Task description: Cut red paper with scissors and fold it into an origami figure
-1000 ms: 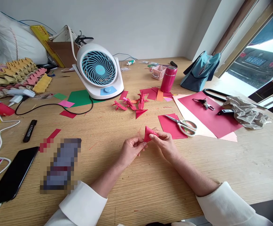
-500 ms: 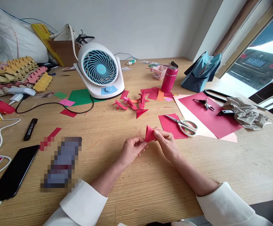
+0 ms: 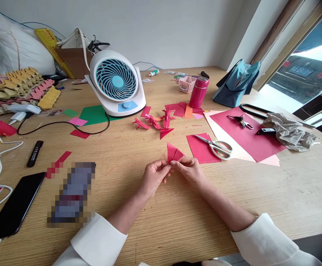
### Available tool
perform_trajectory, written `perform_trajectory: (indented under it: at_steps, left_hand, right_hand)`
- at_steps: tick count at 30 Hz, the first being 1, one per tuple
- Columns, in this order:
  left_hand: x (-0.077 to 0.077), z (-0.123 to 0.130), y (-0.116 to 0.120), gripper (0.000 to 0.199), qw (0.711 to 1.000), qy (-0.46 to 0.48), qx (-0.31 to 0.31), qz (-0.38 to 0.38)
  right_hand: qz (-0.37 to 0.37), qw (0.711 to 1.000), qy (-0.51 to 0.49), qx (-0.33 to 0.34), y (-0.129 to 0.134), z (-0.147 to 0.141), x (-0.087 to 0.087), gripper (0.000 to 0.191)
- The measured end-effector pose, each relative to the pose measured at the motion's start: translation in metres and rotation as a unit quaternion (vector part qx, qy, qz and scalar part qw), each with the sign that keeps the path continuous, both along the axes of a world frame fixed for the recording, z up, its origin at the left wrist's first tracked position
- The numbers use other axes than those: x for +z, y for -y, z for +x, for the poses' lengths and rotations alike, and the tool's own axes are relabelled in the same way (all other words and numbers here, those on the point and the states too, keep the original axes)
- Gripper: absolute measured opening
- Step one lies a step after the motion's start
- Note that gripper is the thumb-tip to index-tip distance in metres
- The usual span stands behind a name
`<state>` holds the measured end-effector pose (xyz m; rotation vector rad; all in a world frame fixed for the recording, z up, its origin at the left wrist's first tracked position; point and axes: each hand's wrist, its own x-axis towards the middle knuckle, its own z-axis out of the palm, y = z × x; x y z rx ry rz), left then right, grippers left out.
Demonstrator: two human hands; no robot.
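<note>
A small folded piece of red paper (image 3: 174, 152) is pinched between my two hands above the middle of the table. My left hand (image 3: 155, 177) grips its lower left corner between thumb and fingers. On its right side, the thumb and fingers of my right hand (image 3: 190, 170) press together close to my left thumb. Beyond it lie a folded red paper triangle (image 3: 166, 132) and several red origami cranes (image 3: 153, 121). Scissors (image 3: 214, 146) with white handles rest on red paper sheets (image 3: 195, 142) to the right of my hands.
A white fan (image 3: 116, 81) stands at the back, its black cable running left. A red flask (image 3: 199, 92) and a blue bag (image 3: 237, 85) are at the back right. Keys (image 3: 241, 120) lie on large red paper. On the left are a marker (image 3: 35, 153) and a black phone (image 3: 16, 203).
The folded red paper has gone from a curled, partly raised shape to a flatter one with a crease facing me. My right thumb has moved left and down, toward my left thumb.
</note>
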<state>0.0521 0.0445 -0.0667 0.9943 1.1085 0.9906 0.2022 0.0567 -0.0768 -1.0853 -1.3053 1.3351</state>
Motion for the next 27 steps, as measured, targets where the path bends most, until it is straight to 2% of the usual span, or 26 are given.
perform_trajectory:
  at_steps: [5,10,14,19,21,27]
  left_hand:
    - [-0.002,0.0001,0.0005,0.027,1.0,-0.004,0.01,-0.002]
    - [-0.0056,0.0001,0.0001,0.024,1.0,-0.005,0.008,0.009]
    - [-0.0078,0.0001,0.0004,0.023,1.0,-0.01,0.011,0.012]
    - [-0.0033,0.001,0.0009,0.022,0.999,-0.009,0.036,0.009]
    - [-0.0015,0.0012,0.0007,0.022,0.999,-0.01,0.042,0.008]
    - [-0.0038,0.0003,0.0004,0.023,0.999,-0.014,0.036,0.006]
  right_hand:
    - [-0.011,1.0,-0.01,-0.006,0.0026,0.0009,0.0049,0.038]
    - [-0.009,0.999,-0.014,-0.052,0.0041,0.0015,0.0075,0.043]
    - [-0.01,0.998,-0.024,-0.063,0.0018,0.0044,0.0068,0.042]
    - [0.006,0.996,-0.066,-0.063,-0.0035,0.0072,0.004,0.022]
    - [0.03,0.993,-0.08,-0.077,-0.0046,0.0075,0.0026,0.026]
    - [0.081,0.994,-0.02,-0.068,-0.0012,0.0056,0.0039,0.016]
